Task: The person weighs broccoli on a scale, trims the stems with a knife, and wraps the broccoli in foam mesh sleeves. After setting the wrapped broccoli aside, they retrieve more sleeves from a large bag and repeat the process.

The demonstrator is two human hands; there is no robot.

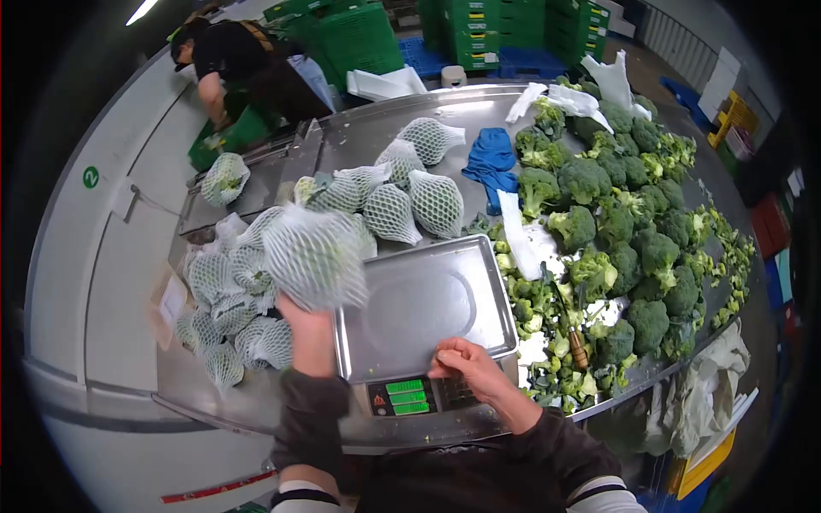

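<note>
My left hand (310, 332) is closed around a broccoli head in a white foam net (312, 256), raised over the left edge of the weighing scale (410, 303). Its outline is slightly blurred. Nothing lies on the scale's metal plate, and its green display (408, 397) is lit at the front. Over the scale's front right corner, above the keypad, is my right hand (466, 363), its fingers curled in with nothing visible in them. To the left sits a pile of net-wrapped broccoli (227, 291); more netted heads (389, 209) lie behind the scale.
Bare broccoli heads (629, 197) and cut stems heap up on the right, with a wooden-handled knife (578, 349) among them. A blue cloth (492, 162) lies behind the scale. A co-worker (235, 68) bends over a green crate (231, 137) at the far left.
</note>
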